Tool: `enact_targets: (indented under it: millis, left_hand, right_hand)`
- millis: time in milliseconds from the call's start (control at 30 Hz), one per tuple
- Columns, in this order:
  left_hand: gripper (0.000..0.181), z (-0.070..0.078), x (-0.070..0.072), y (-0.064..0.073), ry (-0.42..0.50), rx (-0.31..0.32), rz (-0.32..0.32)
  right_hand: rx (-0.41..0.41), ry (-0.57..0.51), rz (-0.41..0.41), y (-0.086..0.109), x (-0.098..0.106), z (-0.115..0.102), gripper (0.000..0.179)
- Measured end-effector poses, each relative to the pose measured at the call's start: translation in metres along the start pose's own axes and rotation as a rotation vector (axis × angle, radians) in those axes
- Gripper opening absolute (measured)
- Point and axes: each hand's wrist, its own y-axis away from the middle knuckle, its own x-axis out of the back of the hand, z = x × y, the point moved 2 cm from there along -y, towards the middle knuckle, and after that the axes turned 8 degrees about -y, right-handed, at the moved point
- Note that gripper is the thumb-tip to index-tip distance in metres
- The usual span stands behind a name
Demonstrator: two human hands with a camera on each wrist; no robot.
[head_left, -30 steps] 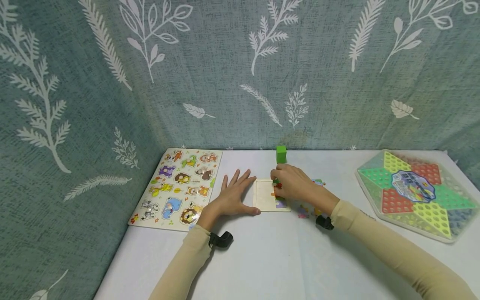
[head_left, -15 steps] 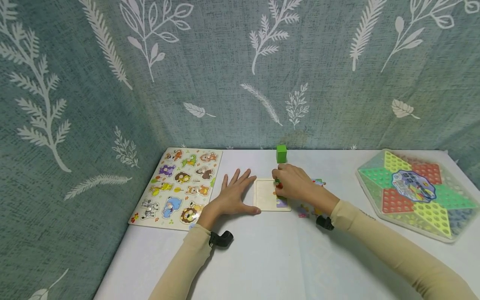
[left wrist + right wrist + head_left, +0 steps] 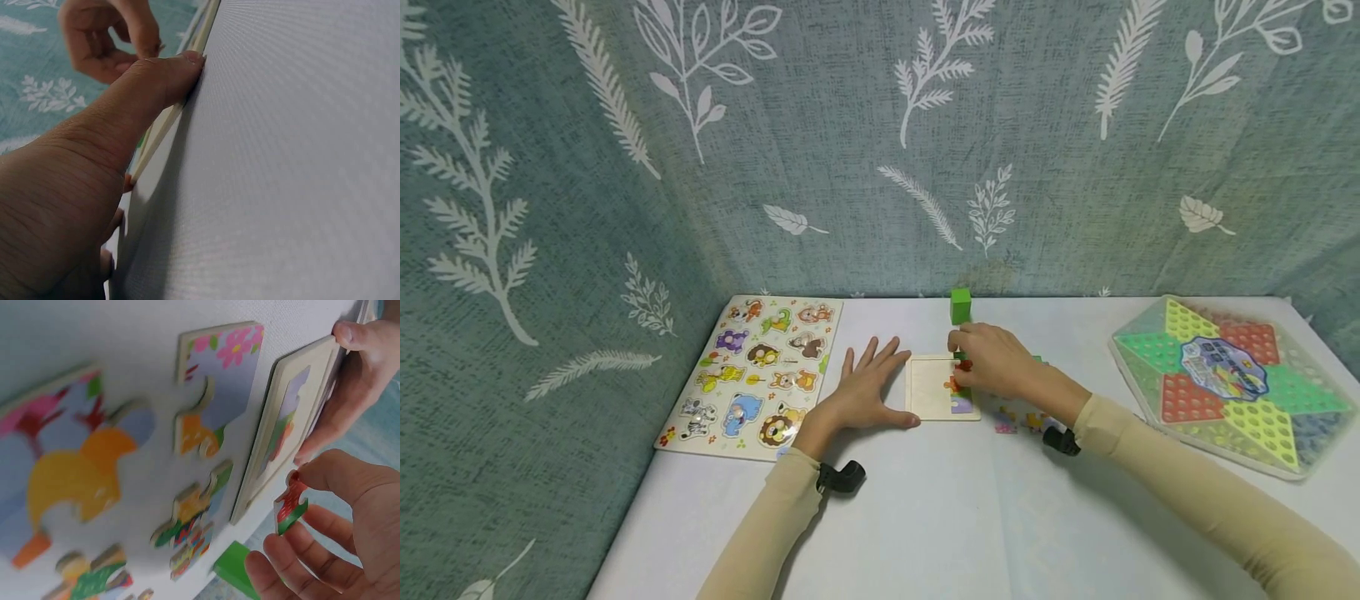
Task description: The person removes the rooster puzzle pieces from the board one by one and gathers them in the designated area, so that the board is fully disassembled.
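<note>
My right hand pinches a small red and green jigsaw piece between thumb and fingertips, over the right part of a shallow wooden puzzle tray. Joined pieces with purple and orange on them lie along the tray's right side, partly covered by that hand. At the tray's left, my left hand is spread, its thumb along the near edge and its index finger toward the far left corner. In the left wrist view the thumb presses against the tray's edge.
Loose jigsaw pieces lie right of the tray, partly under the right forearm. A green block stands behind it. An animal puzzle board lies at the left, a hexagonal Chinese checkers box at the right. A patterned cloth hangs behind.
My right hand has shifted slightly right with the pinched piece, showing a bit more of the joined pieces. The left hand keeps its place at the tray.
</note>
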Motion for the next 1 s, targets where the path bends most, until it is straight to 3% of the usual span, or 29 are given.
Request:
enact_targets:
  millis: [300, 567, 1000]
  left_hand:
    - [0.113, -0.001, 0.000, 0.000, -0.016, 0.002, 0.000]
    - [0.112, -0.001, 0.000, 0.000, -0.015, 0.010, -0.008]
    - [0.110, 0.003, 0.001, 0.000, -0.014, 0.002, 0.011]
  right_hand:
    - [0.040, 0.059, -0.012, 0.015, 0.015, 0.004, 0.026]
    - [0.071, 0.073, 0.031, 0.029, 0.025, 0.015, 0.021]
    - [-0.009, 0.061, 0.035, 0.050, 0.046, 0.033, 0.024]
